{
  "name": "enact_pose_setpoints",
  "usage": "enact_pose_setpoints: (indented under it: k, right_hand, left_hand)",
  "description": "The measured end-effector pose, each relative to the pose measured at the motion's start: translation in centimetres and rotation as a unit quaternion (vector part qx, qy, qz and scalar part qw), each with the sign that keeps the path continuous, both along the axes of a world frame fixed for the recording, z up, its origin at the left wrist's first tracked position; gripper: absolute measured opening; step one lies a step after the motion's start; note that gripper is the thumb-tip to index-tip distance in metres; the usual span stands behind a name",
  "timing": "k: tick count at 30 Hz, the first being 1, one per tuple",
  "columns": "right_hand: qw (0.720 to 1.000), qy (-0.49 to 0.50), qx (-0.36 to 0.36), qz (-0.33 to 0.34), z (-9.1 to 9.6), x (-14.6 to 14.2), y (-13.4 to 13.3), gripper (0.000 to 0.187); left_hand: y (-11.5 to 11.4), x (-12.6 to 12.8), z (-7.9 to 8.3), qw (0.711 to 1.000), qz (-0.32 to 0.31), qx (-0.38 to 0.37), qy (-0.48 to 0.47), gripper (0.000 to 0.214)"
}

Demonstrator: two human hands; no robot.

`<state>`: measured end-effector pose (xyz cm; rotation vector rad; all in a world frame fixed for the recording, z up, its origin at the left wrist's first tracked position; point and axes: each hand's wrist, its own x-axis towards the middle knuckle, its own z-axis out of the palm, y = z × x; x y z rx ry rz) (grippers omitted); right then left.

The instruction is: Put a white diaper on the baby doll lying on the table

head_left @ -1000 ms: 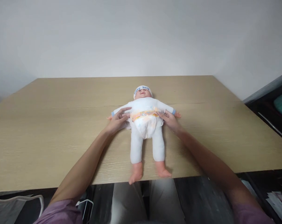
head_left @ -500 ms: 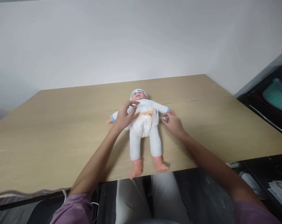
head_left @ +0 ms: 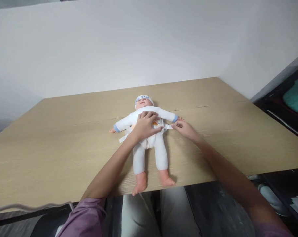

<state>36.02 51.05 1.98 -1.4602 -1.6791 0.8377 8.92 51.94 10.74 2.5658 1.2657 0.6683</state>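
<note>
A baby doll (head_left: 161, 158) in a white suit and a lettered headband lies on its back, feet toward me. Around its hips is a white diaper (head_left: 149, 142) with an orange print at the front, partly hidden by my left hand (head_left: 146, 125). That hand lies across the diaper's front with its fingers spread. My right hand (head_left: 186, 129) pinches the end of a white diaper tab (head_left: 168, 126), stretched out beside the doll's hip, close to the doll's hand. On the other side, a second white tab (head_left: 123, 138) sticks out loose over the table.
The doll rests on a wide wooden table (head_left: 65, 141) near its front edge, with a pale wall behind. A light cable (head_left: 33, 207) runs along the front left edge. At the right stands a dark shelf holding a green item (head_left: 297, 98).
My left hand has come down onto the diaper's front and moved right. My right hand has stayed near the hip, and the tab now shows stretched out. The doll appears slightly further left.
</note>
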Motion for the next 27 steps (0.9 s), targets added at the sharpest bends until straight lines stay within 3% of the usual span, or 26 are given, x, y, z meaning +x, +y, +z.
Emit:
enact_pose_setpoints:
  k: [4, 10, 13, 16, 19, 22, 27]
  right_hand:
    - [0.994, 0.098, -0.018, 0.042, 1.7, -0.1, 0.8, 0.058]
    - [0.980, 0.136, -0.033, 0.139, 5.0, -4.9, 2.9, 0.048]
    - [0.977, 0.114, -0.057, 0.173, 5.3, -7.1, 3.6, 0.045]
    - [0.977, 0.123, -0.049, 0.165, 4.8, -8.1, 3.3, 0.043]
    - [0.981, 0.145, 0.019, 0.125, 4.3, -8.2, 1.6, 0.039]
    - [0.978, 0.113, 0.144, 0.103, 4.1, -7.9, -0.7, 0.030]
    - [0.951, 0.004, 0.263, 0.164, 3.3, -7.2, -2.9, 0.046]
  left_hand:
    - [0.2, 0.1, -0.1, 1.000, 0.011, -0.008, -0.008, 0.045]
    - [0.3, 0.1, -0.2, 1.000, 0.012, -0.017, -0.020, 0.043]
    - [0.2, 0.2, -0.1, 0.999, 0.023, -0.027, -0.024, 0.043]
    - [0.1, 0.4, -0.2, 0.999, 0.030, -0.028, -0.024, 0.048]
    - [0.1, 0.5, -0.5, 0.999, 0.022, -0.019, -0.017, 0.046]
    - [0.3, 0.2, -0.3, 0.999, 0.014, -0.025, -0.035, 0.050]
    - [0.3, -2.1, 0.3, 0.975, -0.049, -0.099, -0.191, 0.071]
